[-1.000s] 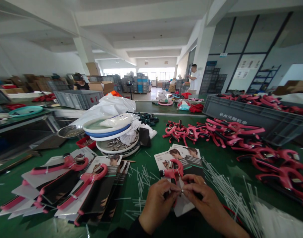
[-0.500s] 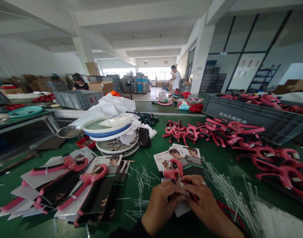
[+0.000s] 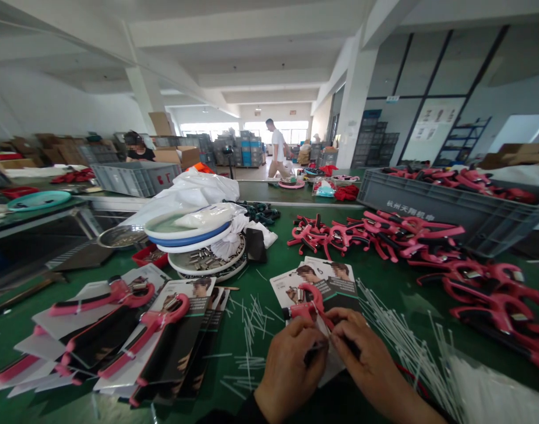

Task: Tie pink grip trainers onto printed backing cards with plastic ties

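Note:
Just in front of me, pink-and-black pliers (image 3: pixel 301 307) lie on a printed backing card (image 3: pixel 283 290). My left hand (image 3: pixel 292 368) is closed, its fingers curled round the plier handles and the lower card. On the other side, my right hand (image 3: pixel 362 350) is closed in a pinch at the edge of the pliers and card. Whatever thin piece it may grip is hidden by the fingers. More cards (image 3: pixel 342 277) lie under this one. Loose white cable ties (image 3: pixel 397 324) are spread to the right of my right hand, and shorter white strips (image 3: pixel 254 318) lie to the left.
Carded pliers (image 3: pixel 163 321) are stacked at left. Behind them stand trays (image 3: pixel 188 235) of metal parts. Loose pink pliers (image 3: pixel 415 235) are heaped at right before a full grey crate (image 3: pixel 455 212). Two people (image 3: pixel 278 147) (image 3: pixel 138 147) are farther back.
My fingers have drawn slightly apart, and the right hand sits a little farther right. The person in the white top has walked left across the background.

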Motion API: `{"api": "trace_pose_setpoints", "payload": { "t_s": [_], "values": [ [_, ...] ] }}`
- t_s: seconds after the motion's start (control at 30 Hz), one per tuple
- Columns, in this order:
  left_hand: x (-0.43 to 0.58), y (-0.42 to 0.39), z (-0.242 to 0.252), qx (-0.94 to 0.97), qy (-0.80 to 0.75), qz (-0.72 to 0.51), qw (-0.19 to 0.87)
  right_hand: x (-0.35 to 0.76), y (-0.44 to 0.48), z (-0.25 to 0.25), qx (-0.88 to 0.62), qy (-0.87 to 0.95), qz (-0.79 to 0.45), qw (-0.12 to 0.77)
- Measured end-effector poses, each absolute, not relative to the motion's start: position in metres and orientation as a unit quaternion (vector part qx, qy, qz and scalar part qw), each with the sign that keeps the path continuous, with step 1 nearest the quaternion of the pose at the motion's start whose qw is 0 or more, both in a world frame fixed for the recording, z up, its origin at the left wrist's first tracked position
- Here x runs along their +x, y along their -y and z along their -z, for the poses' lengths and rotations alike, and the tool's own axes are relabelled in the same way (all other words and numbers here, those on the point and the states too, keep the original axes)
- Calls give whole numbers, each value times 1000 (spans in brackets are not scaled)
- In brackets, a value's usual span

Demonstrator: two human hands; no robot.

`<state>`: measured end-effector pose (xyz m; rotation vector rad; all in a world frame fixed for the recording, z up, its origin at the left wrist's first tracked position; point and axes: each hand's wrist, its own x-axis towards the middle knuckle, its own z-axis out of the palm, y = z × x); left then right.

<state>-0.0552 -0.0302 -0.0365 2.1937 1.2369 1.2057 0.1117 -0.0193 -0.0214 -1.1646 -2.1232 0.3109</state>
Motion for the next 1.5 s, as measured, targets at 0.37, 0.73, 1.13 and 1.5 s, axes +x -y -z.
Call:
{"api": "trace_pose_setpoints", "payload": {
  "t_s": [0.37,0.73,1.13,1.5],
  "values": [
    [-46,33,32,768,-497,-373,156,132,28,47,-451,799,62,393],
    [-48,27,36,756,-447,-429,211,119,23,13,-472,863,-58,170],
    [-39,36,35,753,-526,-360,163,114,27,34,-386,907,57,156],
    [-36,35,32,732,-553,-363,164,111,34,25,-396,898,-55,184]
  ]
}}
